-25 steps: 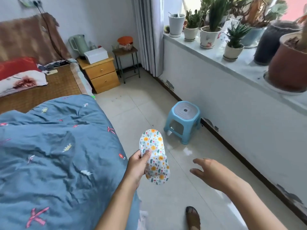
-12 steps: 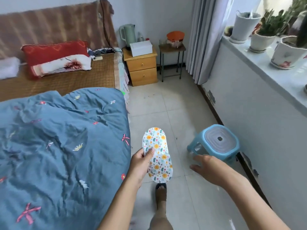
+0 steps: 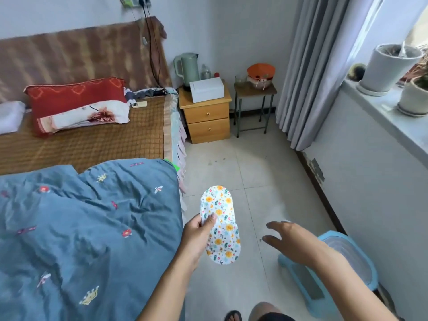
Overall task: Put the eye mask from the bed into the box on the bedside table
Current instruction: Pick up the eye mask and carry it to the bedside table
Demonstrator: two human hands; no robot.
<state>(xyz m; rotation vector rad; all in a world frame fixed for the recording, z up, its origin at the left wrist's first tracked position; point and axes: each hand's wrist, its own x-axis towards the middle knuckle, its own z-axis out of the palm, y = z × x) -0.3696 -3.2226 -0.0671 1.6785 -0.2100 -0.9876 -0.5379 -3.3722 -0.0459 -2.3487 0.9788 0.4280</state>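
My left hand [image 3: 196, 237] pinches a white eye mask [image 3: 221, 228] with a yellow flower print and holds it upright over the floor, just off the bed's edge. My right hand [image 3: 289, 237] hovers beside it with fingers spread and nothing in it. The bed [image 3: 81, 228] with its blue quilt lies to my left. Far ahead stands the wooden bedside table [image 3: 207, 117] with a closed white box [image 3: 206, 89] on top.
A green kettle [image 3: 188, 68] stands behind the box. A small dark side table [image 3: 254, 89] holds an orange bowl. A blue plastic stool [image 3: 342, 262] sits under my right forearm. Grey curtain [image 3: 319, 66] and a sill with plant pots [image 3: 389, 68] line the right.
The view has moved forward and swung left along the bed, so the bedside table looks nearer and the stool has slid to the lower right. My left hand still holds the mask.
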